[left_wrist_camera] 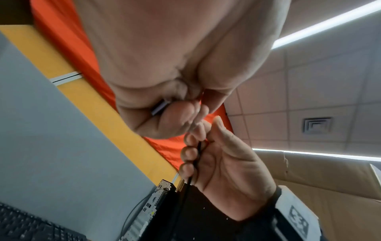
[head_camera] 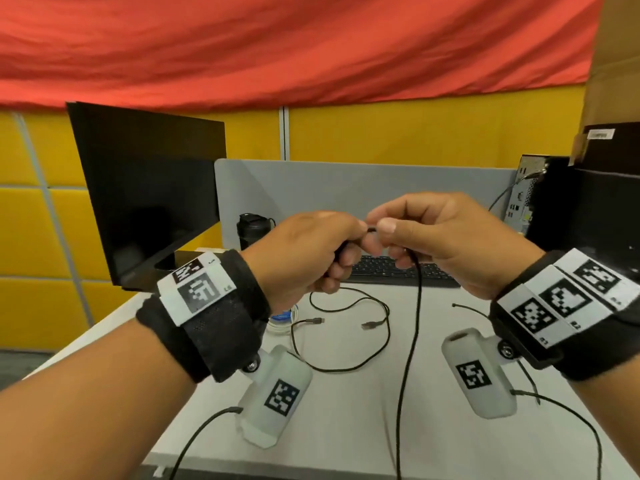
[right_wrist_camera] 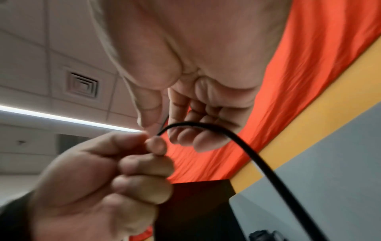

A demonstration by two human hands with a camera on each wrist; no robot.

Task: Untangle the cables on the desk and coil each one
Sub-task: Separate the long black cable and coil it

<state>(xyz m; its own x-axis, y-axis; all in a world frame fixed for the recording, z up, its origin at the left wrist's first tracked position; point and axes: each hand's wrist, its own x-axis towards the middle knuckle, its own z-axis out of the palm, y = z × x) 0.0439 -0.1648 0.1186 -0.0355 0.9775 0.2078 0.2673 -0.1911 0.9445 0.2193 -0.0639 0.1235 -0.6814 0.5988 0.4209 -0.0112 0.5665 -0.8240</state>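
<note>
While both hands met at frame centre, the left hand (head_camera: 311,251) and right hand (head_camera: 440,237) each gripped the black cable (head_camera: 414,327), fingers curled.

I see the pale bench (head_camera: 433,306) carrying a loose black cable (head_camera: 349,308) with both plugs lying free; a coiled white cable (head_camera: 282,322) beside it; a black keyboard (head_camera: 391,271), a dark bottle (head_camera: 251,230) and the monitor (head_camera: 149,188) farther back.
</note>
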